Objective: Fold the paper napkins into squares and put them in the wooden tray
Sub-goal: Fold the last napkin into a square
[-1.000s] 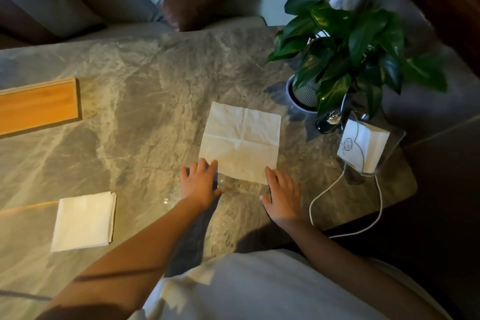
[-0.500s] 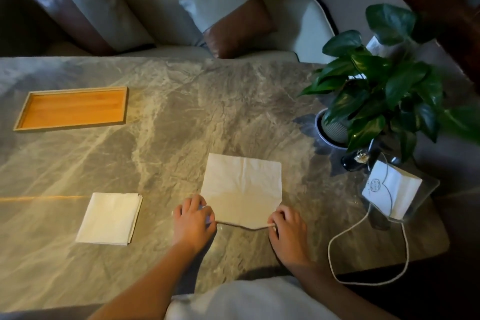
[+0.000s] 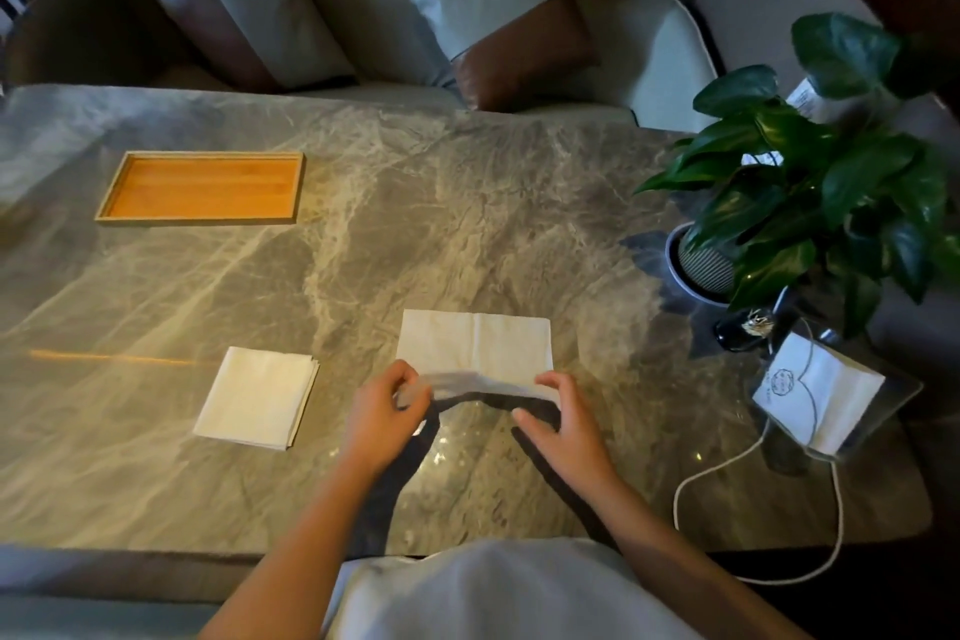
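Left hand [image 3: 387, 411] and right hand [image 3: 558, 418] pinch near corners of thin white paper napkin [image 3: 475, 346], near edge lifted off marble table [image 3: 467, 224]. Light, limp, tears easily; hold corners. Empty wooden tray [image 3: 200, 218] far left.

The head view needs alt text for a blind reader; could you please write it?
Two bare hands, left hand and right hand, lift the near edge of an unfolded paper napkin off a marble table. A napkin stack and an empty wooden tray lie left.
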